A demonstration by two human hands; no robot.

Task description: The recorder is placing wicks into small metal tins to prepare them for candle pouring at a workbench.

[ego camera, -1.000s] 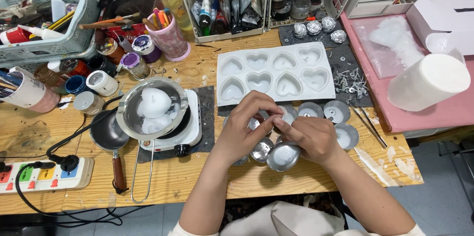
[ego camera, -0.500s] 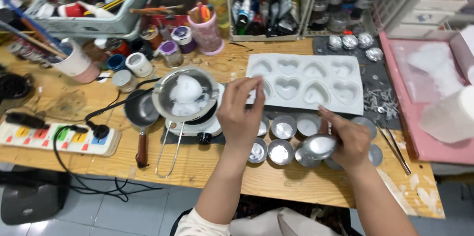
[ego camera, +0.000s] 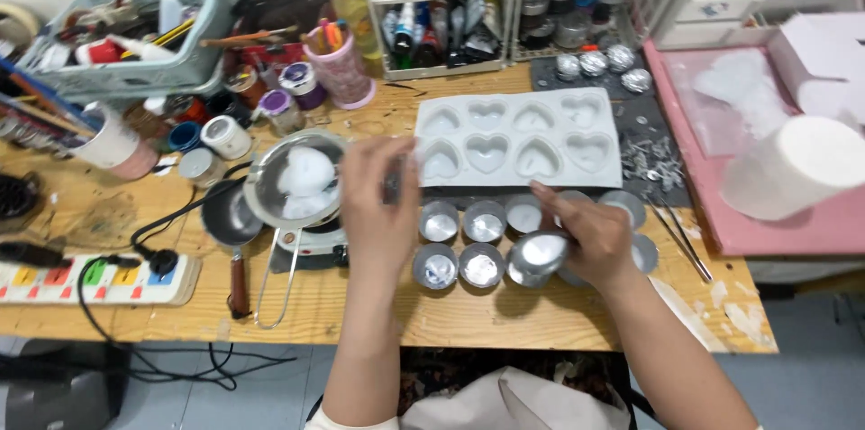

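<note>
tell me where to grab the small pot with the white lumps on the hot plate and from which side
Probably by the long wire handle of the pot, coming from the near table edge. The handle points toward the person and stays clear of the hot plate, while the left hand hovers beside the rim.

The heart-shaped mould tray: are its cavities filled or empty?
Empty. The white heart mould tray shows bare, shadowed hollows in every visible cavity, with nothing inside them.

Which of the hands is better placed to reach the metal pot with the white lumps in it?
Probably the left hand. It is raised right beside the metal pot on the small hotplate, almost at its rim. The right hand sits farther off on the other side, already holding a small foil cup.
</note>
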